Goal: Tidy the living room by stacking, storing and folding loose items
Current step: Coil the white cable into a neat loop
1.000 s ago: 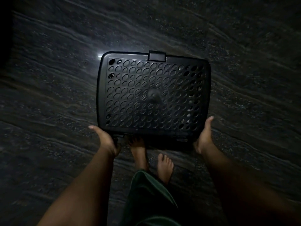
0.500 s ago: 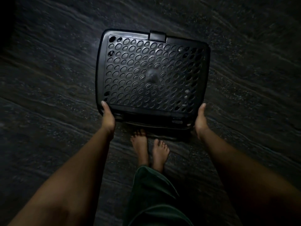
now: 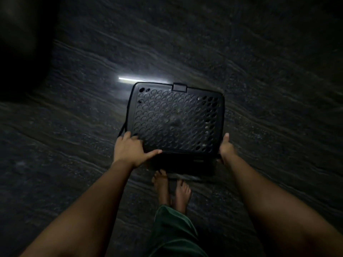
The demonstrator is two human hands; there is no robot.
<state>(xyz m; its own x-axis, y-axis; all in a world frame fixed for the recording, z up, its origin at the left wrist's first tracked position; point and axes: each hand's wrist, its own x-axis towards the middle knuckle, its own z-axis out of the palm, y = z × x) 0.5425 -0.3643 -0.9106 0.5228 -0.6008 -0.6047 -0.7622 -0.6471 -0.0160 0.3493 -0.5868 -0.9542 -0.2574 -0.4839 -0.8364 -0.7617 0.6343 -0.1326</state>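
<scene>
A black plastic basket [image 3: 176, 117] with a lid full of round holes and a latch on its far edge hangs over the floor in the dim head view. My left hand [image 3: 130, 151] holds its near left corner, fingers on top of the lid and thumb along the near edge. At the near right corner my right hand [image 3: 227, 149] grips the side, thumb pointing up, its fingers hidden below the basket. What is inside the basket cannot be made out.
Dark veined stone floor [image 3: 74, 127] fills the view, with a bright streak of reflected light [image 3: 133, 80] just beyond the basket. My bare feet [image 3: 172, 190] and a green garment [image 3: 172, 230] are below it. A large dark shape [image 3: 22, 52] sits at the upper left.
My left hand has moved from the basket's side onto the top of its near left corner. The basket sits lower in view, and the light streak has appeared.
</scene>
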